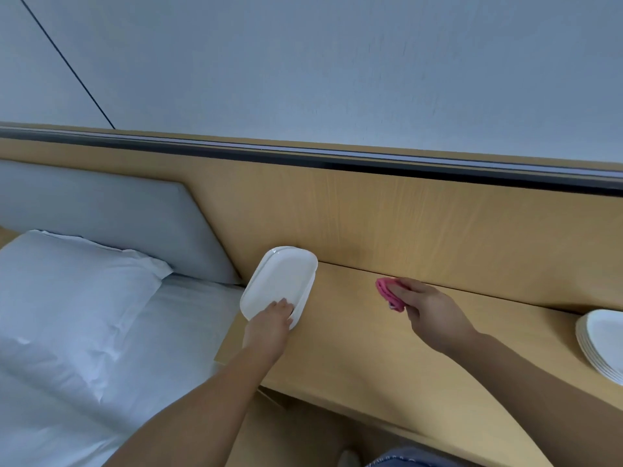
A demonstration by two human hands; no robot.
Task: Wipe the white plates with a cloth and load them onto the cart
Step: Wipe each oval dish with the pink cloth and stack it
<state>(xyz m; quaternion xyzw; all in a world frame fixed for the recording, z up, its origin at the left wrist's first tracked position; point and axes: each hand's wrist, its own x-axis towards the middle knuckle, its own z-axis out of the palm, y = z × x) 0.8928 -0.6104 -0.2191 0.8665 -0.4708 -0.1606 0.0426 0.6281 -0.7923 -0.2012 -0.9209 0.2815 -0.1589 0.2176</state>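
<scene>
A small stack of white oblong plates (pixel 281 278) sits at the left end of the wooden shelf (pixel 354 338), against the back panel. My left hand (pixel 271 320) rests on the near end of the top plate, with its fingers over the rim. My right hand (pixel 426 306) holds a bunched pink cloth (pixel 387 293) just above the shelf, to the right of that stack and apart from it. A second stack of several white plates (pixel 603 345) stands at the right edge of the view. No cart is in view.
A bed with a white pillow (pixel 67 298) and a grey padded headboard (pixel 101 214) lies left of the shelf. A wooden wall panel (pixel 421 224) with a dark rail rises behind the shelf. The shelf's front edge curves toward me.
</scene>
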